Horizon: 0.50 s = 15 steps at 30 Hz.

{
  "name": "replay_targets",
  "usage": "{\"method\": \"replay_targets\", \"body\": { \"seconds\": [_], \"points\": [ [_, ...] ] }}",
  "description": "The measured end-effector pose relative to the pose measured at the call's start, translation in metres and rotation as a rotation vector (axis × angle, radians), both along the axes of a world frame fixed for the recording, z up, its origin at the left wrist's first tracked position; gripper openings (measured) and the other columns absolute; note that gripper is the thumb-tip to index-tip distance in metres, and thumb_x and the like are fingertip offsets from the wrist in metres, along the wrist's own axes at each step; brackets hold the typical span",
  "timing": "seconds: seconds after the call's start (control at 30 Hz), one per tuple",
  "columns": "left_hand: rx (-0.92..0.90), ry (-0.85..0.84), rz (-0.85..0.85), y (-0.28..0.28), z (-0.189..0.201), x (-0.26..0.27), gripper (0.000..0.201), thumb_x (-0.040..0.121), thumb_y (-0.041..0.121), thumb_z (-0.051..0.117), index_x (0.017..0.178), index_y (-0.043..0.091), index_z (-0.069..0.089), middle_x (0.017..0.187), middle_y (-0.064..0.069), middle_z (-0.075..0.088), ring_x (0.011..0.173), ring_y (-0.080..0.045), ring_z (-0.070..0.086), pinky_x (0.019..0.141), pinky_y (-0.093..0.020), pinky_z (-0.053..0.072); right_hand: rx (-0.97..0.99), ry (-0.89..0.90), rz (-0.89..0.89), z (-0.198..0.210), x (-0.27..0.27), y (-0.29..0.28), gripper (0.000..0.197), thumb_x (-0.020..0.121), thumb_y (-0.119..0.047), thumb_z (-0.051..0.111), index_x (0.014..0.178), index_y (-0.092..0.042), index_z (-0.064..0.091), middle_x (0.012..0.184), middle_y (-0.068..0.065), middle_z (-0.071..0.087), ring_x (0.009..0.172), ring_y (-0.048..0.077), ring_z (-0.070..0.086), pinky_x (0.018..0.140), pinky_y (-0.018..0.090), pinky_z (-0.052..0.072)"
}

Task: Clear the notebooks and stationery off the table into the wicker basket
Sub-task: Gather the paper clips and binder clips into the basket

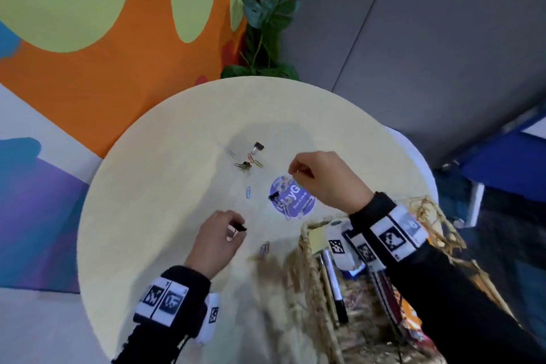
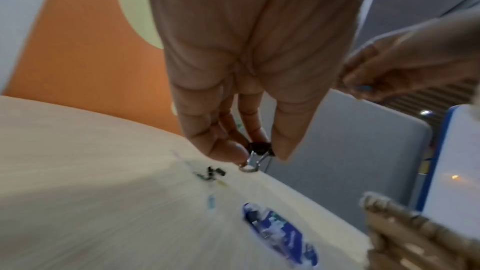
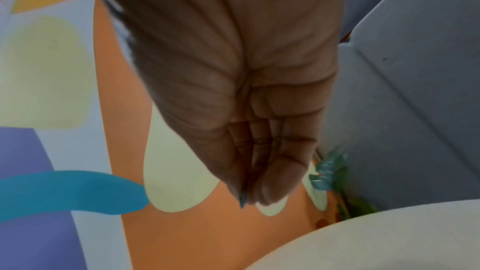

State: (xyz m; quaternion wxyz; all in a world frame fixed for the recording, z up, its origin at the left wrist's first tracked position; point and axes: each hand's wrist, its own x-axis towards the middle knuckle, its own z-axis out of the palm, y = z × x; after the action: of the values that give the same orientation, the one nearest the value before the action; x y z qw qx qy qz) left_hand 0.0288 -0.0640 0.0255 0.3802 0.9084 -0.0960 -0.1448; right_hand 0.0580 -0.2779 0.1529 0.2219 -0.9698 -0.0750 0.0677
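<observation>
1. Head view: the round pale yellow table (image 1: pixel 165 174) has small things left on it. The brown wicker basket (image 1: pixel 307 248) sits at the near right edge of the table, and it has pens and paper inside. The left hand (image 1: pixel 217 241) is raised a little over the near middle of the table. Its thumb and fingers pinch a small black binder clip (image 1: pixel 240 227). The right hand (image 1: pixel 326 179) is held up over the round purple sticker (image 1: pixel 294 196) in the middle. Its fingertips are together on a small blue-green paper clip (image 1: pixel 297 183). More coloured paper clips and black clips lie near the far middle. A purple paper clip (image 1: pixel 265 248) lies just beside the basket.

2. Left wrist view: the left hand's fingers (image 2: pixel 221 147) point down, clamped on the black clip, with its silver wire handles hanging below.

3. Right wrist view: the right hand's fingertips (image 3: pixel 270 190) press tight together and point down. A tiny blue-green tip pokes out between them.

4. I think this is the picking-up step for the little clips. Next, both hands need to swing over the basket and let go. The clips are tiny, so one could slip out.
</observation>
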Motion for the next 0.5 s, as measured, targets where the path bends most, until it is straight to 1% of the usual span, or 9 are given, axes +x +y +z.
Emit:
{"method": "replay_targets", "body": {
  "seconds": [0.07,0.13,0.2,0.27,0.3,0.33,0.37,0.43,0.5],
  "points": [
    [-0.060,-0.027,-0.032,-0.023,0.016,-0.001,0.017,0.081,0.013,0.068,0.091,0.025,0.060,0.092,0.000,0.055,0.065,0.002,0.055,0.066,0.002,0.038,-0.009,0.044,-0.056,-0.002,-0.040,-0.031,0.015,0.087,-0.009,0.055,0.093,-0.010,0.068,0.075,0.000,0.064,0.069,0.013,0.049,0.065,0.027,0.039],
    [-0.123,-0.028,-0.068,-0.046,0.033,-0.007,0.016,0.079,0.013,0.067,0.088,0.024,0.060,0.092,0.000,0.058,0.066,-0.004,0.060,0.065,0.000,0.041,-0.054,0.153,-0.088,-0.018,-0.073,-0.058,0.012,0.084,-0.008,0.057,0.089,-0.010,0.068,0.074,0.001,0.065,0.068,0.012,0.049,0.063,0.026,0.035],
    [-0.175,-0.016,-0.126,-0.068,0.050,-0.016,0.014,0.079,0.013,0.066,0.089,0.021,0.062,0.093,0.000,0.061,0.070,-0.013,0.065,0.065,-0.008,0.045,-0.126,0.305,-0.073,-0.038,-0.099,-0.075,0.013,0.085,-0.007,0.056,0.088,-0.008,0.069,0.084,0.006,0.070,0.071,0.013,0.051,0.065,0.023,0.035],
    [-0.186,0.008,-0.193,-0.089,0.062,-0.027,0.016,0.078,0.013,0.066,0.093,0.020,0.062,0.093,0.000,0.062,0.073,-0.018,0.067,0.067,-0.018,0.047,-0.198,0.455,-0.033,-0.056,-0.119,-0.084,0.017,0.088,-0.007,0.054,0.093,-0.006,0.070,0.097,0.010,0.072,0.079,0.020,0.058,0.069,0.029,0.043],
    [-0.165,0.022,-0.234,-0.098,0.066,-0.032,0.018,0.078,0.015,0.066,0.095,0.020,0.064,0.093,-0.001,0.062,0.073,-0.019,0.066,0.069,-0.020,0.048,-0.229,0.514,-0.016,-0.065,-0.126,-0.086,0.019,0.089,-0.007,0.053,0.096,-0.005,0.071,0.100,0.011,0.072,0.086,0.024,0.063,0.073,0.033,0.049],
    [-0.124,0.036,-0.284,-0.107,0.068,-0.037,0.020,0.078,0.018,0.065,0.098,0.019,0.065,0.094,0.000,0.061,0.072,-0.018,0.065,0.071,-0.022,0.048,-0.260,0.559,0.002,-0.075,-0.131,-0.089,0.020,0.088,-0.006,0.054,0.097,-0.004,0.072,0.102,0.013,0.073,0.090,0.028,0.065,0.077,0.036,0.052],
    [-0.070,0.046,-0.339,-0.116,0.070,-0.042,0.022,0.079,0.020,0.065,0.100,0.017,0.066,0.094,0.002,0.060,0.072,-0.016,0.063,0.073,-0.024,0.049,-0.293,0.604,0.002,-0.084,-0.134,-0.091,0.021,0.087,-0.004,0.054,0.097,-0.004,0.073,0.101,0.014,0.072,0.089,0.030,0.065,0.076,0.036,0.053],
    [0.035,0.061,-0.442,-0.131,0.071,-0.051,0.024,0.080,0.023,0.064,0.102,0.013,0.068,0.095,0.000,0.062,0.077,-0.015,0.060,0.077,-0.030,0.051,-0.364,0.658,0.006,-0.097,-0.135,-0.090,0.021,0.087,-0.003,0.052,0.094,-0.002,0.072,0.092,0.016,0.067,0.077,0.030,0.057,0.068,0.034,0.047],
    [0.142,0.086,-0.532,-0.143,0.072,-0.058,0.023,0.080,0.023,0.063,0.099,0.011,0.071,0.094,-0.006,0.068,0.081,-0.020,0.061,0.078,-0.037,0.052,-0.455,0.691,0.028,-0.099,-0.134,-0.085,0.018,0.091,-0.003,0.049,0.094,0.002,0.066,0.075,0.012,0.053,0.067,0.028,0.047,0.067,0.032,0.041]
  ]
}}
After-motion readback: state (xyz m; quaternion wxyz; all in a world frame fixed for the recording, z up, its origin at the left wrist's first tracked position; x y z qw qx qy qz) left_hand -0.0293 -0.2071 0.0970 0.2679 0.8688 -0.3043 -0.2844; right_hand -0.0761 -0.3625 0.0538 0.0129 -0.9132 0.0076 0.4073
